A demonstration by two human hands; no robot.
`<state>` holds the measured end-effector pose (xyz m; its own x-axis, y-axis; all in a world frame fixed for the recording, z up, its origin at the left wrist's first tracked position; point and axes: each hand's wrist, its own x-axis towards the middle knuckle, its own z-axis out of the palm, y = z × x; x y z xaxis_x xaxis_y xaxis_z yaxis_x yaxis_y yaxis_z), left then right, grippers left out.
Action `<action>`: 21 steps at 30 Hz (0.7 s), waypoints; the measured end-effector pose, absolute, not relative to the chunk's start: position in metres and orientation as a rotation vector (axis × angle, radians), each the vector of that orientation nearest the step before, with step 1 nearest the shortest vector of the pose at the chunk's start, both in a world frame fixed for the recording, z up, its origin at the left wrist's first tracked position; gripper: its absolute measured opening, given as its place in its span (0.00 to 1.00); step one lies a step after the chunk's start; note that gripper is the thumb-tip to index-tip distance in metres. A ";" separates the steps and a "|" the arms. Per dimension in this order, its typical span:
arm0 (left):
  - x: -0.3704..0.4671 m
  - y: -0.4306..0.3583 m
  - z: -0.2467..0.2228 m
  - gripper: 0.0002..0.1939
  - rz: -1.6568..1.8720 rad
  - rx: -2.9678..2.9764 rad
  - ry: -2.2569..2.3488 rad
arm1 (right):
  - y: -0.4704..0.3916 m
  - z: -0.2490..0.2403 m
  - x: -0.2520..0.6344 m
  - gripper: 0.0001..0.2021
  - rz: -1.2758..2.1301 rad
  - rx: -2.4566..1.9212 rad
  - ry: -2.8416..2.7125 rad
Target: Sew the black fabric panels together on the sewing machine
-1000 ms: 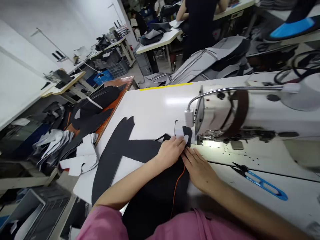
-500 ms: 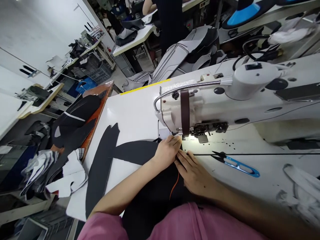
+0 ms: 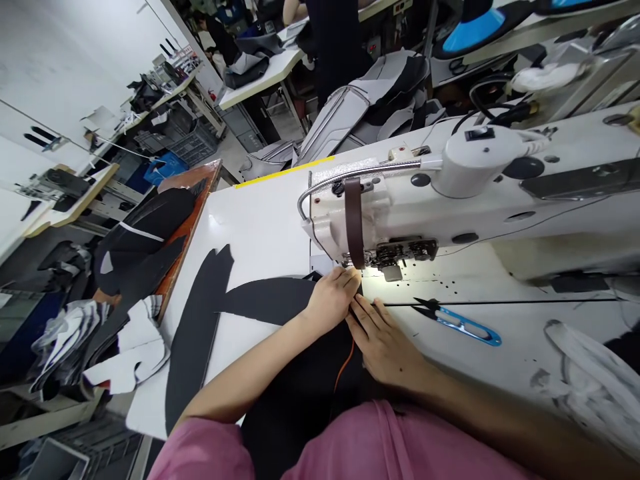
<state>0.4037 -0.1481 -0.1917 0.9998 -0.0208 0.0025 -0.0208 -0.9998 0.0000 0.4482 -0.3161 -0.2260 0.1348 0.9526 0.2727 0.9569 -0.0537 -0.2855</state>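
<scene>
My left hand (image 3: 331, 299) has its fingers bent together on the edge of a black fabric piece (image 3: 295, 387), right at the needle area of a white sewing machine (image 3: 400, 207). Just below it, my right hand (image 3: 385, 340) lies flat on the same fabric, its fingers stretched toward the needle. The fabric hangs down to my lap, and its edge under the fingers is hidden. An orange thread (image 3: 344, 365) lies across it. A dark leaf-shaped piece (image 3: 267, 300) extends left of my left hand. Blue-handled thread snips (image 3: 465, 325) rest right of my right hand.
A long dark cut piece (image 3: 195, 340) lies on the white table (image 3: 260, 213) at left. Beyond it, a brown board (image 3: 193, 223) carries stacked dark pieces and white ones (image 3: 133, 350). Grey panels (image 3: 345, 113) are heaped behind the machine. A person (image 3: 333, 47) stands farther back.
The whole view has shifted slightly, so the machine and snips sit farther left in the picture. Both hands keep nearly the same place and pose by the needle.
</scene>
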 end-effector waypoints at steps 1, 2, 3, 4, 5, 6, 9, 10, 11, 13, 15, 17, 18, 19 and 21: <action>0.404 -0.150 -0.188 0.15 -0.022 3.152 -0.024 | -0.316 -0.226 0.448 0.25 -0.009 -2.030 -1.842; 0.404 -0.151 -0.183 0.14 -0.065 3.164 -0.010 | -0.316 -0.225 0.449 0.26 -0.003 -2.033 -1.847; 0.405 -0.154 -0.178 0.14 -0.123 3.179 0.012 | -0.316 -0.225 0.449 0.26 0.000 -2.035 -1.852; 0.406 -0.156 -0.172 0.13 -0.194 3.192 0.042 | -0.316 -0.225 0.449 0.26 0.003 -2.036 -1.858; 0.408 -0.159 -0.167 0.13 -0.273 3.204 0.075 | -0.316 -0.226 0.450 0.26 0.003 -2.037 -1.860; 0.410 -0.161 -0.162 0.13 -0.355 3.213 0.103 | -0.315 -0.226 0.450 0.27 0.000 -2.038 -1.861; 0.419 -0.167 -0.151 0.13 -0.559 3.227 0.136 | -0.313 -0.225 0.451 0.27 -0.019 -2.037 -1.851; 0.421 -0.168 -0.148 0.13 -0.607 3.226 0.125 | -0.313 -0.224 0.452 0.27 -0.027 -2.037 -1.845; 0.423 -0.169 -0.146 0.12 -0.646 3.221 0.109 | -0.313 -0.223 0.452 0.27 -0.034 -2.038 -1.838; 0.424 -0.171 -0.142 0.12 -0.705 3.208 0.077 | -0.313 -0.220 0.450 0.27 -0.050 -2.041 -1.821; 0.422 -0.174 -0.141 0.13 -0.740 3.200 0.068 | -0.315 -0.219 0.449 0.27 -0.066 -2.045 -1.806; 0.419 -0.175 -0.141 0.14 -0.762 3.204 0.105 | -0.316 -0.219 0.449 0.26 -0.064 -2.043 -1.808; 0.419 -0.176 -0.141 0.14 -0.767 3.205 0.131 | -0.316 -0.219 0.450 0.26 -0.053 -2.040 -1.814; 0.419 -0.176 -0.141 0.14 -0.773 3.200 0.147 | -0.316 -0.220 0.452 0.27 -0.037 -2.038 -1.821; 0.420 -0.175 -0.142 0.14 -0.784 3.182 0.165 | -0.315 -0.221 0.457 0.27 -0.009 -2.027 -1.838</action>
<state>0.4201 -0.1748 -0.1422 0.8813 0.1306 -0.4542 0.0639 -0.9852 -0.1592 0.4569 -0.3147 -0.2206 0.1341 0.9536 0.2697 0.9561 -0.0529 -0.2883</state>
